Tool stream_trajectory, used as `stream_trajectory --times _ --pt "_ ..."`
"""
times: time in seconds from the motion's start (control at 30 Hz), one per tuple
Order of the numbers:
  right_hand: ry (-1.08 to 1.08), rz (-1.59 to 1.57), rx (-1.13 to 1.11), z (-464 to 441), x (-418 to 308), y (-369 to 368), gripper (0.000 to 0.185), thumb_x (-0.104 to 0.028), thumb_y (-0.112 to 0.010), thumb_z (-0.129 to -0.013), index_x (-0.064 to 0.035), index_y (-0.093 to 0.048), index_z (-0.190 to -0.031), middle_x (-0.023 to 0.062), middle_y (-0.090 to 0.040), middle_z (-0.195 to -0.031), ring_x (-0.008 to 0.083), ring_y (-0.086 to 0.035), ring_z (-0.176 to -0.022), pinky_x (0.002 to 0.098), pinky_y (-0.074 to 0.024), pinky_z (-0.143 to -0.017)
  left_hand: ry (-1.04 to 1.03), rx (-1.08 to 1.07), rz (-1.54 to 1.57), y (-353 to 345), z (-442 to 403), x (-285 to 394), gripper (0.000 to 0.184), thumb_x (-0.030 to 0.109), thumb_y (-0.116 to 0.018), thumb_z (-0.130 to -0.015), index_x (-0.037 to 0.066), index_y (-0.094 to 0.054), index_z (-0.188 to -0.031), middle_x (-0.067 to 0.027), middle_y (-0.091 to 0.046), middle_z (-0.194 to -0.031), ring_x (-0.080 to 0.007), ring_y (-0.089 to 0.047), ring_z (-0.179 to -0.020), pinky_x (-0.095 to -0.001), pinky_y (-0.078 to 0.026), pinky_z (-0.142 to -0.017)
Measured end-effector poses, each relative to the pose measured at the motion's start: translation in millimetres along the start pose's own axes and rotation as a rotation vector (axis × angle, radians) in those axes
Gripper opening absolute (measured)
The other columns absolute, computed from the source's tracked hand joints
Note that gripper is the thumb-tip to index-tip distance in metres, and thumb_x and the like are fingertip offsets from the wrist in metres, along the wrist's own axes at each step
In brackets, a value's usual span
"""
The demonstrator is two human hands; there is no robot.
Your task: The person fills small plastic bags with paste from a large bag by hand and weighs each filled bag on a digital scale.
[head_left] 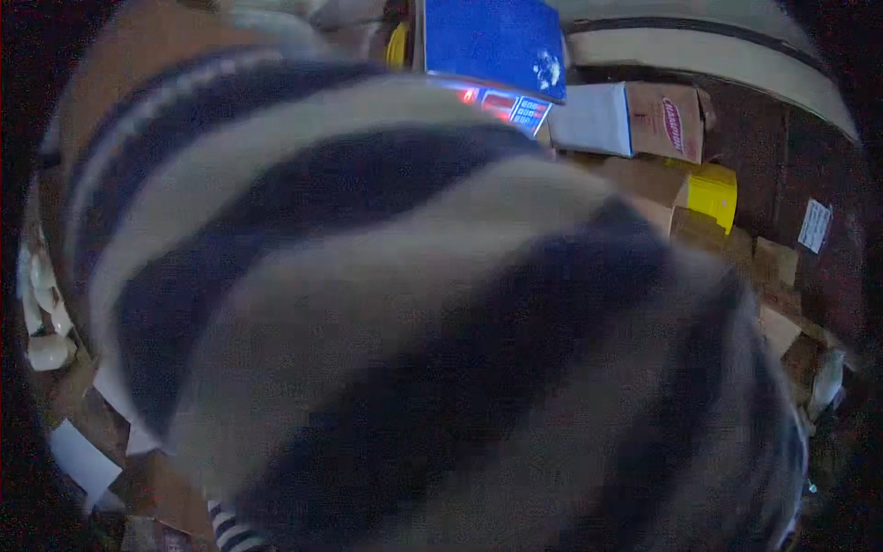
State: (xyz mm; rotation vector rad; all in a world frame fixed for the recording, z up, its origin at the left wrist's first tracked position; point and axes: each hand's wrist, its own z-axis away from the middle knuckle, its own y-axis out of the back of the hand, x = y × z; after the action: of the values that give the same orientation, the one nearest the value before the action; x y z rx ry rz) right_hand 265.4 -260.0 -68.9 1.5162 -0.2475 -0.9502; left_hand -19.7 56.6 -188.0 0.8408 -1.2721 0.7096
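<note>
A sleeve with broad dark and pale stripes (441,304) fills most of the view, very close and blurred. Neither my left hand nor my right hand can be made out. Past the sleeve's upper left edge lies a blurred brown area (129,69); I cannot tell what it is. A smaller bit of striped cloth (235,529) shows at the bottom left. Just above the sleeve stands a blue box (492,41) with a printed red and white side, its lower part hidden by the cloth.
Right of the blue box are a white box (590,120) and a brown carton (664,122) with red lettering. Below them is a yellow piece (713,198). A printed paper slip (815,225) lies on the dark surface at right, a white sheet (85,460) at lower left.
</note>
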Motion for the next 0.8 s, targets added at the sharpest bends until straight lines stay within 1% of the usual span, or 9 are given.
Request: stream_trajectory --times 0.1,0.23,0.47,0.53,0.57,0.6,0.63,0.7,0.8 --pt "-0.059 0.065 -0.009 4.5 24.9 -2.5 0.026 -0.029 -0.064 -0.072 -0.0065 -0.063 -0.084 0.0091 -0.057 -0.076 0.0191 -0.054 -0.07 0.0347 -0.0438 -0.065 -0.179 0.015 -0.282 6.7 -3.3 -7.3 0.025 0.021 -0.053 -0.085 0.012 -0.062 -0.106 -0.0119 -0.061 -0.106 -0.0252 -0.059 -0.097 -0.0345 -0.046 -0.082" --pt "0.001 0.089 -0.039 -14.3 9.5 -35.0 0.028 -0.031 -0.064 -0.072 -0.0067 -0.063 -0.086 0.0098 -0.057 -0.08 0.0207 -0.055 -0.074 0.0355 -0.0442 -0.068 -0.271 0.031 -0.419 17.5 -2.7 -11.6 0.024 0.018 -0.054 -0.084 0.01 -0.062 -0.105 -0.012 -0.062 -0.105 -0.0249 -0.059 -0.097 -0.0342 -0.046 -0.083" --pt "0.268 0.099 -0.161 -84.4 -67.2 -125.1 0.031 -0.033 -0.064 -0.072 -0.0069 -0.063 -0.089 0.0112 -0.059 -0.087 0.0234 -0.056 -0.081 0.037 -0.0449 -0.073 -0.334 0.093 -0.595 30.8 -2.2 -21.7 0.024 0.013 -0.056 -0.082 0.006 -0.062 -0.105 -0.0123 -0.063 -0.103 -0.0246 -0.059 -0.098 -0.0336 -0.045 -0.086" --pt "0.334 0.106 -0.217 -109.8 -96.1 -166.3 0.032 -0.034 -0.064 -0.072 -0.007 -0.063 -0.09 0.0116 -0.059 -0.089 0.0242 -0.057 -0.083 0.0375 -0.0451 -0.074 -0.499 0.047 -0.652 43.7 -10.1 -3.0 0.025 0.013 -0.057 -0.082 0.006 -0.062 -0.106 -0.0124 -0.063 -0.102 -0.0251 -0.06 -0.096 -0.0348 -0.045 -0.086" --pt "0.354 0.107 -0.247 -120.7 -104.3 -185.8 0.033 -0.034 -0.064 -0.071 -0.0071 -0.063 -0.091 0.0118 -0.059 -0.09 0.0246 -0.057 -0.083 0.0377 -0.0452 -0.075 -0.495 0.072 -0.696 40.6 -17.6 7.9 0.021 0.008 -0.056 -0.081 0.004 -0.062 -0.101 -0.01 -0.064 -0.097 -0.0214 -0.06 -0.091 -0.0309 -0.046 -0.083" --pt "0.375 0.121 -0.271 -126.5 -109.3 -205.9 0.034 -0.034 -0.064 -0.071 -0.0071 -0.063 -0.091 0.0119 -0.059 -0.091 0.025 -0.057 -0.084 0.0379 -0.0453 -0.076 -0.369 0.089 -0.549 45.5 -0.2 61.4 0.013 0.004 -0.054 -0.075 0.0 -0.063 -0.084 -0.0133 -0.061 -0.084 -0.0241 -0.059 -0.082 -0.0306 -0.045 -0.073" --pt "0.38 0.139 -0.3 -122.0 -110.9 -226.4 0.034 -0.034 -0.064 -0.071 -0.0071 -0.063 -0.092 0.0121 -0.059 -0.092 0.0254 -0.057 -0.085 0.0381 -0.0453 -0.076 -0.386 0.111 -0.412 39.6 4.1 66.8 0.012 0.001 -0.053 -0.073 0.0 -0.062 -0.081 -0.0143 -0.059 -0.081 -0.0264 -0.059 -0.079 -0.031 -0.046 -0.072" --pt "0.385 0.177 -0.342 -115.5 -105.1 -266.3 0.035 -0.035 -0.064 -0.071 -0.0072 -0.063 -0.093 0.0125 -0.06 -0.094 0.0261 -0.058 -0.087 0.0385 -0.0455 -0.078 -0.353 0.156 -0.351 34.4 6.1 80.6 0.013 0.0 -0.052 -0.074 0.0 -0.063 -0.081 -0.0138 -0.059 -0.08 -0.0258 -0.059 -0.079 -0.0306 -0.045 -0.071" --pt "0.37 0.267 -0.39 -84.2 -95.0 -351.7 0.037 -0.036 -0.064 -0.071 -0.0073 -0.063 -0.094 0.0131 -0.06 -0.097 0.0273 -0.058 -0.09 0.0392 -0.0458 -0.08 -0.28 0.201 -0.248 70.6 20.2 64.3 0.013 -0.002 -0.052 -0.075 0.0 -0.063 -0.081 -0.0112 -0.058 -0.079 -0.0213 -0.058 -0.075 -0.0283 -0.045 -0.069"
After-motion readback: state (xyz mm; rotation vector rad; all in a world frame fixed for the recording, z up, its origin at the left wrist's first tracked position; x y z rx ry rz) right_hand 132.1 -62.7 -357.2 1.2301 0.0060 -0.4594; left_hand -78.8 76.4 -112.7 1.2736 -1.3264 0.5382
